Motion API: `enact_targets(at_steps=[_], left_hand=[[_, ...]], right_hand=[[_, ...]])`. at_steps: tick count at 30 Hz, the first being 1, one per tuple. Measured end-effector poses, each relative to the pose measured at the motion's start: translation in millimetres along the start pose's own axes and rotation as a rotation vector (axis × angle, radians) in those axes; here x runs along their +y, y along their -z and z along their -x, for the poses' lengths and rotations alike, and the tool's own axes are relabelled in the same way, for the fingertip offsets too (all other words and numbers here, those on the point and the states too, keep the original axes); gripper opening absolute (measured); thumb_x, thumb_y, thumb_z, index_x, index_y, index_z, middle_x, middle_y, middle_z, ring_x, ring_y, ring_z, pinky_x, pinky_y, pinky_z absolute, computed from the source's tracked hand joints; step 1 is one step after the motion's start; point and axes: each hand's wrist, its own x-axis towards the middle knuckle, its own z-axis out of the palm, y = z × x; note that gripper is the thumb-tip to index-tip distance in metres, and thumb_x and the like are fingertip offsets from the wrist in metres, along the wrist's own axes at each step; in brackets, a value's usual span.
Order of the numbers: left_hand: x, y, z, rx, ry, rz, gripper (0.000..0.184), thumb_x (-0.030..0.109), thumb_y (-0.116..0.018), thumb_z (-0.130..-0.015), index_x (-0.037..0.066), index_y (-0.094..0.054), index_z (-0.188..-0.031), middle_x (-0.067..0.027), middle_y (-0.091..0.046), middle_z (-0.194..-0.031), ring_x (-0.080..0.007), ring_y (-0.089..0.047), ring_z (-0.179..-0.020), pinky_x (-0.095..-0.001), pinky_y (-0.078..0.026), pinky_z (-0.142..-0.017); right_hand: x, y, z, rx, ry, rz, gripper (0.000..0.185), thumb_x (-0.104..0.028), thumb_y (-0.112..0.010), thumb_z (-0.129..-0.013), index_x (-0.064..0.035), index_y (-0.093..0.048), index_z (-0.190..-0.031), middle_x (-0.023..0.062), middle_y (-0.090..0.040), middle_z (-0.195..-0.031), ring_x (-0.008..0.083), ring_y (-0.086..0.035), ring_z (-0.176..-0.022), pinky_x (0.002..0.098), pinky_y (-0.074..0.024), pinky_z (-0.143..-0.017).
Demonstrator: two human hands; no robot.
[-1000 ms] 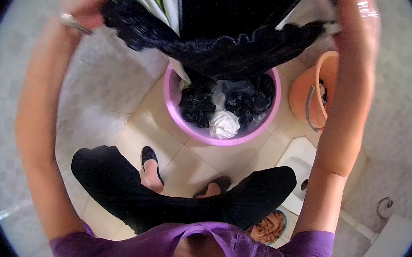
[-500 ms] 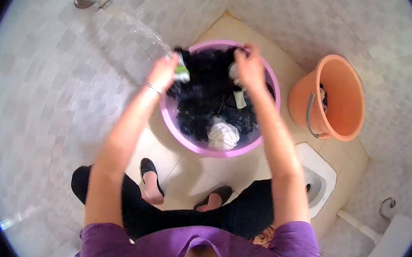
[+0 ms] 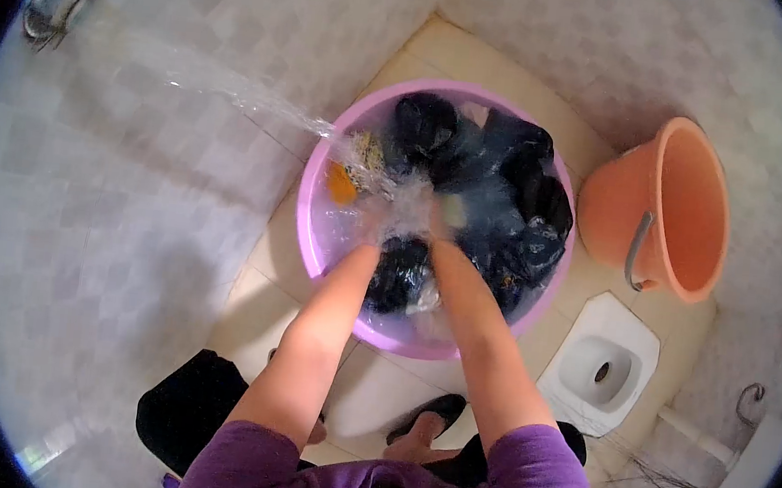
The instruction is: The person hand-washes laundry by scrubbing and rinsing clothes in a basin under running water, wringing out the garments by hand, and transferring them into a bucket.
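A pink-purple tub (image 3: 310, 247) on the floor holds cloudy water and soaked dark clothes (image 3: 537, 197). Both my hands reach into it, side by side near the middle. Splashing water blurs my left hand (image 3: 374, 216), whose fingers are hidden. My right hand (image 3: 437, 218) is under the surface too, beside a small pale patch (image 3: 454, 211); its fingers do not show. An orange piece (image 3: 341, 184) and a yellowish patterned piece (image 3: 369, 150) float by the tub's left wall. Near the front, some whitish cloth (image 3: 426, 296) shows between my forearms.
From a metal tap (image 3: 59, 0) on the left wall, a water stream (image 3: 263, 105) falls into the tub. An orange bucket (image 3: 629, 192) with a grey handle stands at the right. In front of it, a squat toilet (image 3: 601, 358) is set in the tiled floor.
My hands have come down from the tub's far side into the water near its middle. The green-and-white thing at my left hand is out of sight. The dark clothes have shifted and spread.
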Motion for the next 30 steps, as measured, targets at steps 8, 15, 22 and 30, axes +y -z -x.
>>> enact_targets(at_steps=[8, 15, 22, 30], left_hand=[[-27.0, 158.9, 41.1, -0.089, -0.145, 0.402, 0.035, 0.024, -0.040, -0.080, 0.003, -0.056, -0.102, -0.0180, -0.051, -0.112, -0.0241, -0.051, -0.101, -0.0322, -0.039, -0.086], [-42.4, 307.1, 89.3, 0.077, 0.342, 1.283, 0.026, 0.019, -0.046, -0.080, -0.004, -0.058, -0.084, -0.0123, -0.059, -0.081, -0.0223, -0.056, -0.070, -0.0342, -0.043, -0.062], [-27.6, 341.8, 90.2, -0.196, 0.238, 2.110, 0.016, 0.013, -0.044, -0.083, 0.000, -0.053, -0.087, -0.0078, -0.056, -0.079, -0.0207, -0.055, -0.074, -0.0344, -0.048, -0.066], [-52.0, 353.8, 134.3, -0.073, 0.225, 1.728, 0.057, 0.047, -0.046, -0.079, 0.013, -0.037, -0.124, -0.0214, -0.034, -0.126, -0.0323, -0.028, -0.121, -0.0565, -0.030, -0.090]], right_hand=[[-317.9, 88.2, 157.7, 0.121, 0.118, 0.855, 0.027, -0.022, -0.050, -0.077, 0.0015, -0.063, -0.079, 0.0225, -0.059, -0.088, 0.0353, -0.058, -0.083, 0.0417, -0.0470, -0.072], [-400.2, 84.9, 157.2, 0.207, 0.442, 0.516, 0.033, -0.025, -0.054, -0.075, 0.0014, -0.059, -0.094, 0.0232, -0.058, -0.090, 0.0372, -0.055, -0.086, 0.0382, -0.0422, -0.077], [-425.1, 67.0, 173.6, -0.347, 0.846, 0.338, 0.069, -0.030, -0.072, -0.056, 0.0047, -0.048, -0.111, 0.0177, -0.060, -0.092, 0.0274, -0.057, -0.089, 0.0354, -0.0434, -0.077], [-449.2, 63.4, 194.5, 0.128, 0.461, 0.777, 0.031, -0.024, -0.060, -0.060, -0.0114, -0.063, -0.089, 0.0170, -0.060, -0.078, 0.0329, -0.058, -0.078, 0.0408, -0.0458, -0.070]])
